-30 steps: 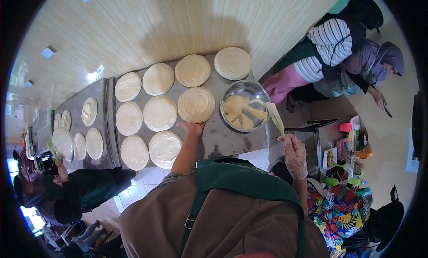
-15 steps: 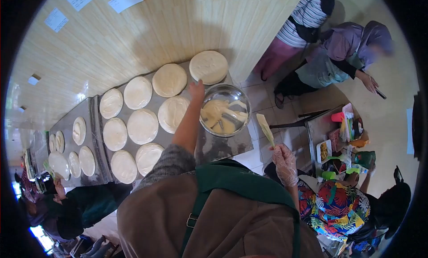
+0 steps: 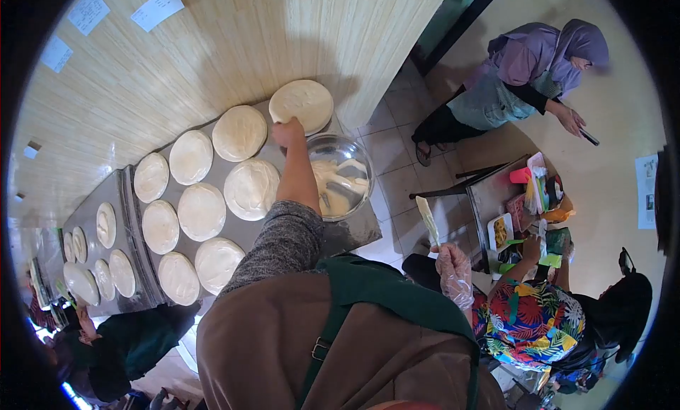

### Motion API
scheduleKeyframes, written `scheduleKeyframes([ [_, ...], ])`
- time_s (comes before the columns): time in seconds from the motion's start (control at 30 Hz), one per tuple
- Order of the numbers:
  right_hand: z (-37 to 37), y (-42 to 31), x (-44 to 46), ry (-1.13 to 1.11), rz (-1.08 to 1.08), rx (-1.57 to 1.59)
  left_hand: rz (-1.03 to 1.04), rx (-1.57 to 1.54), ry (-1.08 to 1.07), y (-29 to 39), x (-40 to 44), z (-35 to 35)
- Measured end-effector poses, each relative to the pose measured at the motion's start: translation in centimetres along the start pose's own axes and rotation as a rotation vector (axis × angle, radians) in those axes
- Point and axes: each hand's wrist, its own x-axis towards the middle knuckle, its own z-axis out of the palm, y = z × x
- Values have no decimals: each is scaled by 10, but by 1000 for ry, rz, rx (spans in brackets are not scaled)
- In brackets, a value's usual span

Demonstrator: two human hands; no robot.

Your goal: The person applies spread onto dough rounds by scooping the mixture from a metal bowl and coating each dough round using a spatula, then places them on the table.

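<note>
Head view: swirl-coated rounds (image 3: 252, 189), 8–10 o'clock, seemingly done; left hand (image 3: 288, 133), 11 o'clock, fingers curled, hold unclear, at plain round (image 3: 302, 103), seemingly uncoated; bowl (image 3: 365, 158), 12 o'clock; smeared spreader (image 3: 428, 221), 4 o'clock, clasped by gloved right hand (image 3: 455, 270).

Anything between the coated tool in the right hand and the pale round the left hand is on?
Yes: the metal bowl lies between the coated tool and that pale round. The left hand also covers part of the round's near edge.
</note>
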Motion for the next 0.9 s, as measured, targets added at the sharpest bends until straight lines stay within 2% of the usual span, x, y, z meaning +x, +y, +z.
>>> scheduleKeyframes([
  [0.1,-3,1,11,-48,-29,-100,85,-420,-23,4,14,16],
  [0.2,3,3,24,-63,-48,-188,198,-924,-231,24,9,-21],
  [0.23,5,2,28,-83,-75,-207,290,-907,-220,25,4,-44],
  [0.33,15,-6,48,-160,-127,-222,146,-955,-262,1,-31,-146],
  [0.4,25,-10,60,-224,-114,-188,-25,-1161,-245,-29,-72,-220],
  [0.43,28,-8,68,-274,-54,-164,-35,-1136,-267,-82,-69,-238],
  [0.47,33,-5,76,-298,-70,-202,-108,-1273,-337,-124,-80,-260],
  [0.5,40,-2,85,-320,-90,-242,-121,-1222,-411,-147,-107,-291],
  [0.53,46,3,93,-340,-109,-282,-358,-1256,-294,-162,-130,-313],
  [0.57,52,8,101,-360,-134,-332,-385,-1226,-288,-194,-147,-325],
  [0.67,68,31,127,-441,-185,-473,-517,-1131,-243,-270,-178,-318],
  [0.7,74,43,138,-478,-191,-509,-651,-1060,-217,-297,-181,-305],
  [0.77,92,43,149,-525,-194,-611,-726,-1046,-179,-338,-182,-275],
  [0.8,104,36,153,-534,-193,-683,-668,-1110,-169,-338,-184,-264],
  [0.83,111,30,156,-540,-193,-759,-722,-1025,-85,-339,-182,-260],
  [0.9,123,58,178,-485,-370,-830,-610,-670,35,-336,-184,-255],
])
